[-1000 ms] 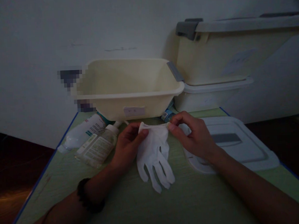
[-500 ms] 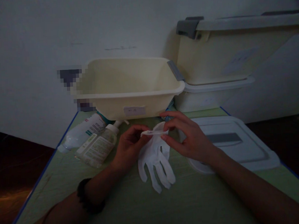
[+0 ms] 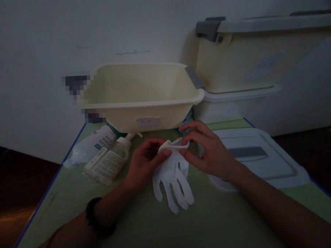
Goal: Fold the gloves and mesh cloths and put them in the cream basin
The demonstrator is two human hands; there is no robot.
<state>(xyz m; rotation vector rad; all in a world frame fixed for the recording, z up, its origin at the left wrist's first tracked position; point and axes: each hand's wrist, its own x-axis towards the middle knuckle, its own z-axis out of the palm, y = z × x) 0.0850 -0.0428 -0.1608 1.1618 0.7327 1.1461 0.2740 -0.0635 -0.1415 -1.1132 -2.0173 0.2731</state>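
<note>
A white glove (image 3: 173, 175) lies on the green table (image 3: 186, 225), its fingers pointing toward me. My left hand (image 3: 144, 163) pinches the left side of the glove's cuff between thumb and fingers. My right hand (image 3: 210, 151) pinches the right side of the cuff, with the other fingers raised. The cuff is lifted a little off the table between the two hands. A dark bracelet sits on my left wrist.
A cream tub (image 3: 142, 95) stands behind the hands, with stacked lidded bins (image 3: 250, 61) to its right. Two plastic bottles (image 3: 106, 159) lie at the left. A white bin lid (image 3: 263, 160) lies under and beside my right hand. Walls close the back.
My hands have drawn closer together, so the glove's cuff went from stretched wide to bunched and narrow. My right hand moved left and slightly up. The glove's fingers stayed in place.
</note>
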